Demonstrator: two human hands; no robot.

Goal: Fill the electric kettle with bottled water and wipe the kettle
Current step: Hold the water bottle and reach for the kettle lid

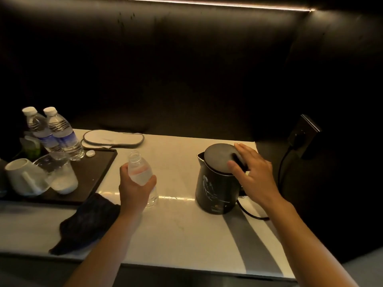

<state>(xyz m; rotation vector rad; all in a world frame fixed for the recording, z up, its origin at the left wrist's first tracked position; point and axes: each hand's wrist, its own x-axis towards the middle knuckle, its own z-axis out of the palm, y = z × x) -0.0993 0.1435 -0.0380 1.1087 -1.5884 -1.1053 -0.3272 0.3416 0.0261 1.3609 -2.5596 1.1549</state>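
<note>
Meanwhile, the left hand (134, 189) wraps its fingers (152, 180) around an uncapped water bottle (141, 172) that stands upright on the pale desk (176, 224), its open mouth facing up and its base touching the surface. To the right, well apart from the bottle, the black electric kettle (217, 187) sits near the desk's right end with its lid (219, 158) tilted up toward the camera. The right hand (255, 172) rests on the kettle's top at the handle side, fingers spread and loosely curled over the lid's rear edge rather than clamped on anything; whether the thumb presses a button is hard to tell in the dim light. A black cord (250, 214) runs from the kettle's base, and another lead climbs to a wall socket (303, 135) on the dark panel at right. At the left, a dark tray (97, 168) carries two capped water bottles (56, 133) standing side by side, a white bottle cap (90, 153) lying just beside them, a white mug (22, 177) and an upturned clear glass (56, 172). Behind the tray lies a pair of white slippers (113, 138), flat on the desk. A dark cloth (87, 222) lies crumpled on the desk in front of the tray, just left of the left forearm.
</note>
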